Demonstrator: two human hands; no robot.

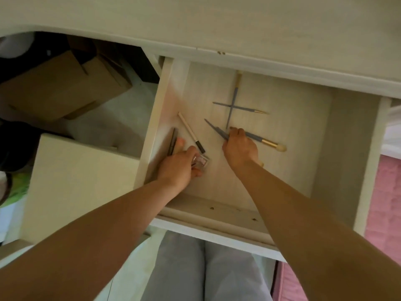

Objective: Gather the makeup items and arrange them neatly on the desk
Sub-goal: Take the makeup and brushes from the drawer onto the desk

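Observation:
An open drawer (pixel 321 135) under the desk top (pixel 238 25) holds makeup items. My left hand (pixel 180 168) grips a small clear pink case (pixel 201 163) near the drawer's left wall, with a finger reaching toward a dark pencil (pixel 172 141). A cream pencil with a black cap (pixel 192 132) lies beside it. My right hand (pixel 239 148) is curled round blue-handled brushes (pixel 217 131); one brush with a gold ferrule and pale tip (pixel 272 144) sticks out to the right. Two more blue brushes (pixel 233 105) lie crossed farther back.
Cardboard boxes (pixel 65 85) sit under the desk at left. A white cabinet top (pixel 82 181) stands beside the drawer. Pink fabric (pixel 386 203) is at right. My grey-clad legs (pixel 201 270) are below the drawer front.

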